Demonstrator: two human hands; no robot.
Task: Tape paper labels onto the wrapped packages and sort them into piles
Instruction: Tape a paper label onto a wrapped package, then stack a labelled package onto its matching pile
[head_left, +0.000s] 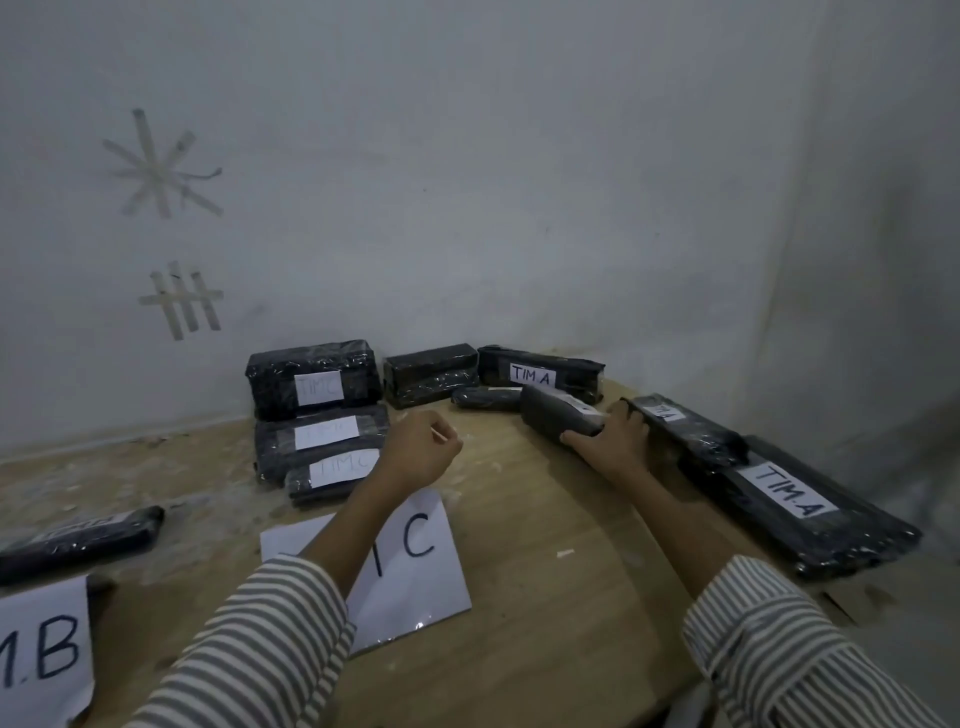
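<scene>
Nearest, at 7 o'clock, lies a white sheet marked "M.B" (44, 654) on the wooden surface (545, 597). At 6 o'clock a second sheet marked "C" (415, 561) is partly covered by the striped left sleeve (260, 639). At 9 o'clock a dark wrapped package (78, 540) lies alone, its label too blurred to read.

Further out, the left grip (421, 449) hovers at 12 o'clock, clenched, pinching a pale sliver (441, 434) too small to identify. Just beside it, at 11 o'clock, stands the "TIM C" pile (322, 436): three labelled black packages, the farthest against the wall.

At 1 o'clock the right grip (615, 434) grasps a labelled package (558, 423), thumb on its near side and fingers over its right end, the package tilted. At 3 o'clock lies a long package marked "TIM A" (789, 499), with a shorter labelled one (680, 421) on its far end.

Along the wall at 12 to 1 o'clock sit an unlabelled package (431, 374), a small dark bundle (485, 399) and another "TIM A" package (540, 371). Tape strips (182, 301) mark the wall (519, 182).
</scene>
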